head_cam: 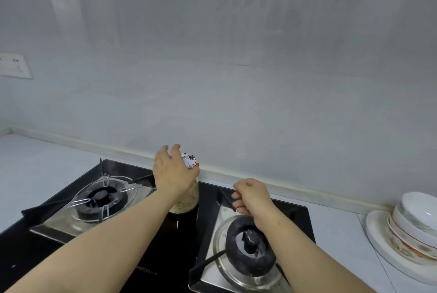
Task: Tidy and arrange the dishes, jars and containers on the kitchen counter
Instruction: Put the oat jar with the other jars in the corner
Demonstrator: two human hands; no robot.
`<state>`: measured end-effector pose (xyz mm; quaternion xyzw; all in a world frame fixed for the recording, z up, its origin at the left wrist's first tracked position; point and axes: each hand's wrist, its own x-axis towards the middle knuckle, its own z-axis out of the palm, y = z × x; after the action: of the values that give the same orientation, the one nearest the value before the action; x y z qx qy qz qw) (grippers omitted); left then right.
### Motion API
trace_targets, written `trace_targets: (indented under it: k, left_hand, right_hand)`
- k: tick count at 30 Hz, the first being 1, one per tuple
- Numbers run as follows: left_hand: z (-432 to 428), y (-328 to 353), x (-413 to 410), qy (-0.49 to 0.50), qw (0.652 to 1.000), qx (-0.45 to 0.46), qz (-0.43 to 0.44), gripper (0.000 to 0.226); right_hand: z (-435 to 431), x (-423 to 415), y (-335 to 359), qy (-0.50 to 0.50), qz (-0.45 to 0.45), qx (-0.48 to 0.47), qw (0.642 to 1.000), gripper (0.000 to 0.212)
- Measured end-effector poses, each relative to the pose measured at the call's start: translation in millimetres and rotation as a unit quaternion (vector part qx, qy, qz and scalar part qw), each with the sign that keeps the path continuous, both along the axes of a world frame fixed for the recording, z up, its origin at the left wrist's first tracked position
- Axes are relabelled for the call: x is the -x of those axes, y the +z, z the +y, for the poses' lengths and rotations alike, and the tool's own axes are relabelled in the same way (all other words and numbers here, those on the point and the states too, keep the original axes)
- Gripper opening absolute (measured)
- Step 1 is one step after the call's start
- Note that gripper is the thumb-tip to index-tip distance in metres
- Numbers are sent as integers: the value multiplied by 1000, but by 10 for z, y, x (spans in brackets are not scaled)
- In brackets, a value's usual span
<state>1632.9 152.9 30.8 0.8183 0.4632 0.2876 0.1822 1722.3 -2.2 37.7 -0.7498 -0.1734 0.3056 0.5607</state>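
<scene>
A clear jar [189,198] of pale grain stands upright on the black gas stove [165,252] between the two burners. Its white lid [190,160] carries a cartoon print. My left hand [172,169] grips the jar from above, fingers curled over the lid; most of the lid is hidden. My right hand [251,197] hovers to the right of the jar, above the right burner [248,250], with fingers loosely curled and nothing in it. At the far right, stacked bowls [416,224] sit on a white plate [378,240].
The left burner [100,198] has a wire pan support. Pale counter [35,169] stretches left of the stove and to its right [340,233]. A grey wall rises close behind, with a socket plate [14,65] at the left.
</scene>
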Motion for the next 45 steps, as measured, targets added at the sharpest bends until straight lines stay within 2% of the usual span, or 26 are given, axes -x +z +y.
trace_targets:
  k: [4,9,16,21,24,26,29,32,34,36,39,42,43,45]
  left_hand:
    - [261,-97,-120,-21,990,76,117,94]
    - [347,-121,-162,-13,980,30,196,89]
    - [344,-147,-85,-1,986,2,166,80]
    - [296,-166,7,-37,984,-12,175,82]
    - [233,-166,62,-70,985,-4,159,82]
    - [172,-174,122,-110,984,18,141,92]
    - [140,-221,236,-187,974,81,97,115]
    - [196,-322,351,-229,950,213,-24,125]
    - [173,-394,402,-244,920,287,-110,110]
    - [146,-448,405,-238,906,309,-164,94]
    - [166,-546,378,-245,890,345,-169,104]
    - [253,-672,365,-243,878,381,-157,122]
    - [265,-641,357,-250,880,379,-142,123]
    - [285,-608,368,-256,880,378,-128,107]
  right_hand:
    - [183,-83,-76,7,3,20,1000,16]
    - [249,-126,-213,-4,8,47,999,14]
    - [332,26,-317,19,37,34,999,13]
    - [333,69,-340,20,35,40,998,13]
    - [289,76,-313,18,31,36,999,12]
    - [265,77,-300,16,24,32,999,14]
    - [254,93,-274,12,13,24,1000,15]
    - [283,157,-233,41,-1,25,999,24]
    - [325,220,-216,75,-10,25,997,36]
    - [375,273,-208,104,-21,24,994,38]
    - [432,319,-176,138,1,9,990,25]
    - [474,297,-172,159,37,-13,987,30]
    - [483,283,-161,161,40,-20,986,31]
    - [513,285,-171,163,39,-19,986,32]
